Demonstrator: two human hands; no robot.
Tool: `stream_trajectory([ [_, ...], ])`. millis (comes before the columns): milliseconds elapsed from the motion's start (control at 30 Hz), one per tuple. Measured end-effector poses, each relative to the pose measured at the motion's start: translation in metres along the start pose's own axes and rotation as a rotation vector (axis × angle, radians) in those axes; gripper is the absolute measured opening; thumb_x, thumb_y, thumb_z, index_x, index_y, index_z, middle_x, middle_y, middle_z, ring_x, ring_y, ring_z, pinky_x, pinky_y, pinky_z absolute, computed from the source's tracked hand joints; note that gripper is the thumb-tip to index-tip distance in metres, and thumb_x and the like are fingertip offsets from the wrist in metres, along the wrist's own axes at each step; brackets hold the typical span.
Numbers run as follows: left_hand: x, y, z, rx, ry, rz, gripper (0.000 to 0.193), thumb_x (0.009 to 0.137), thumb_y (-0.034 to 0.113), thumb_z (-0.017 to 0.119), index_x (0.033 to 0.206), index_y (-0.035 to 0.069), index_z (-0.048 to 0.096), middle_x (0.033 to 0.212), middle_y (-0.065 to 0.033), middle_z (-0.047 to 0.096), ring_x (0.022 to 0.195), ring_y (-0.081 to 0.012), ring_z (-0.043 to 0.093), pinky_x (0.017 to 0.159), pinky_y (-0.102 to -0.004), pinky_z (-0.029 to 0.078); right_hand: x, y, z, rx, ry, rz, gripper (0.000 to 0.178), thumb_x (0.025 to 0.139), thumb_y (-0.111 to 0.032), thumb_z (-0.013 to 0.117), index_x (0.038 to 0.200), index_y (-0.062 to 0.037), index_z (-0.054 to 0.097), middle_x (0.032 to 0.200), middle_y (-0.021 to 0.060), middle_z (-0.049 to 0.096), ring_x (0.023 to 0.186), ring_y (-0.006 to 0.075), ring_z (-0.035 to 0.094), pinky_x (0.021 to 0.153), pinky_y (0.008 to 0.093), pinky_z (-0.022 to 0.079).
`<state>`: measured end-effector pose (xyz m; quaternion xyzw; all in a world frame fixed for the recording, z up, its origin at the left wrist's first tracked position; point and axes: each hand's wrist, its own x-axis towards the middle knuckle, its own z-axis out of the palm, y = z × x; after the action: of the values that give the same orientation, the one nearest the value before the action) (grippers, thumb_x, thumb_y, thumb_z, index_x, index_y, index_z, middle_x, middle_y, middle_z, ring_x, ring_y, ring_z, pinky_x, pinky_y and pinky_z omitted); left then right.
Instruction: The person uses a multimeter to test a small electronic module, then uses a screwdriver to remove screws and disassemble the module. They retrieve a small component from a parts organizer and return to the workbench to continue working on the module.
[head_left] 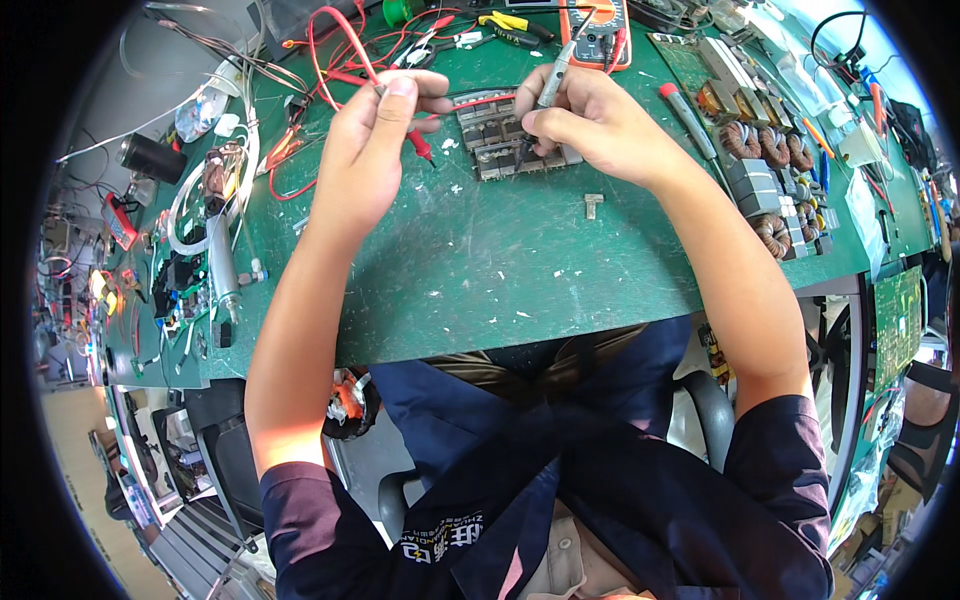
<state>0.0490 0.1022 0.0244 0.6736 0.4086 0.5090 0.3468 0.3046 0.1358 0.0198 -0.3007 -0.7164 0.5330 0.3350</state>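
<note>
My left hand [375, 135] is closed, thumb and fingers pinched round a red test lead [352, 42] that comes down from the back. Below its fingers a red probe [420, 147] points toward the table. My right hand [590, 120] is closed on a slim grey pen-shaped tool [555, 78], its dark lower end directed at a grey component block [493, 130]. That block, with rows of dark parts, lies under and beside my right fingers, which partly hide it. Whether the tool's tip touches it I cannot tell.
An orange multimeter [597, 30] and yellow-black pliers [518, 27] lie at the back. On the right are a red-ended tool [688, 120] and a board with copper coils [772, 147]. A small metal piece [593, 206] sits before my right hand. Cables [240, 180] crowd the left.
</note>
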Motion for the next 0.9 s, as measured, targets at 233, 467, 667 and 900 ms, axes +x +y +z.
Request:
stream_trajectory([
  [233,-0.014,-0.011,-0.019,0.589,-0.178,-0.169,0.033,0.106,0.029,0.059,0.105,-0.003,0.069,0.080,-0.0095,0.068,0.066,-0.0155,0.060,0.065,-0.0327,0.049,0.007,0.018,-0.001,0.026,-0.117,-0.015,0.020,0.101,-0.024,0.067,0.106,-0.0051,0.063,0.089,0.0009,0.067,0.081,0.0095,0.066,0.074,0.0254,0.054],
  [467,-0.016,-0.027,-0.005,-0.099,-0.170,-0.212,0.033,0.108,0.028,0.057,0.108,-0.003,0.068,0.096,-0.0070,0.071,0.088,-0.0123,0.065,0.084,-0.0298,0.053,0.008,0.029,0.004,-0.011,-0.047,-0.027,0.021,0.104,-0.026,0.065,0.109,-0.0068,0.057,0.093,-0.0005,0.064,0.087,0.0103,0.070,0.077,0.0253,0.057],
  [667,-0.021,-0.032,0.003,0.000,-0.213,-0.191,0.033,0.108,0.027,0.057,0.111,-0.003,0.069,0.098,-0.0050,0.071,0.090,-0.0117,0.064,0.086,-0.0289,0.051,0.008,0.028,0.005,-0.021,-0.048,-0.046,0.021,0.104,-0.026,0.064,0.109,-0.0067,0.056,0.093,0.0001,0.063,0.084,0.0099,0.068,0.075,0.0251,0.056],
  [900,-0.019,-0.033,0.005,0.088,-0.213,-0.199,0.030,0.109,0.025,0.054,0.111,-0.002,0.068,0.099,-0.0066,0.071,0.089,-0.0118,0.063,0.085,-0.0285,0.050,0.009,0.026,0.003,0.009,-0.046,-0.022,0.020,0.104,-0.024,0.064,0.107,-0.0049,0.056,0.090,0.0009,0.063,0.083,0.0095,0.067,0.075,0.0255,0.055],
])
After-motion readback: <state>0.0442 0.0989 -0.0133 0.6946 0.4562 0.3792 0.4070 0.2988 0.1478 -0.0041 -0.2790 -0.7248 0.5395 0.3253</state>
